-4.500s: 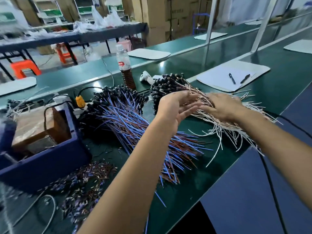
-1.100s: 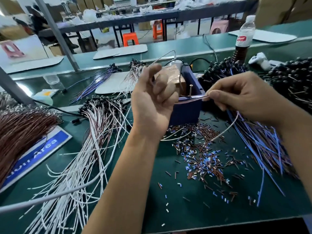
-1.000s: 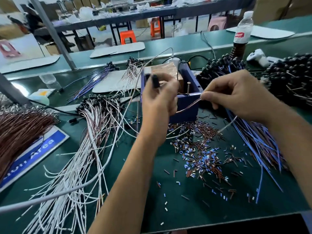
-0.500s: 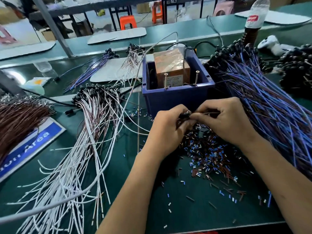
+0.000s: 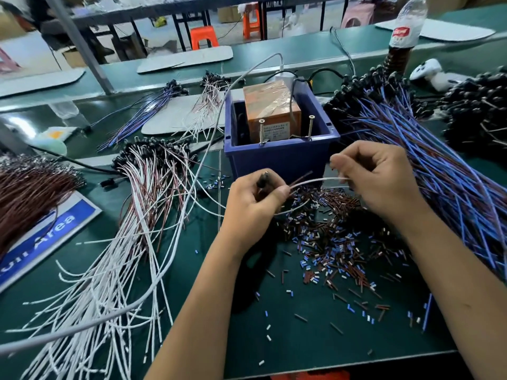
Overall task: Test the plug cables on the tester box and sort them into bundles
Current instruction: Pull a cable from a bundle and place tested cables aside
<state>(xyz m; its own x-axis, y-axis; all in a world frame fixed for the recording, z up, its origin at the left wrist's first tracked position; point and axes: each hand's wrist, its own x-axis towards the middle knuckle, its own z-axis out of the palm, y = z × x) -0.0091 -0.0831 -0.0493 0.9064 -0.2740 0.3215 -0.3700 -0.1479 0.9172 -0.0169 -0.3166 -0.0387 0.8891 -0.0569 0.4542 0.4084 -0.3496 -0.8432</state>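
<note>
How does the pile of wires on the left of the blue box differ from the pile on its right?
The left pile is white and brown wires; the right pile is blue and purple. The left pile fans toward the near table edge and looks thinner; the right pile looks denser and runs to the picture's right edge. Both have black plugs bunched at the far end and lie on the green table.

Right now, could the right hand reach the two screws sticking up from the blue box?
Probably yes. The right hand hovers just in front of the blue box, nothing stands between it and the screws, though it pinches a white wire.
</note>
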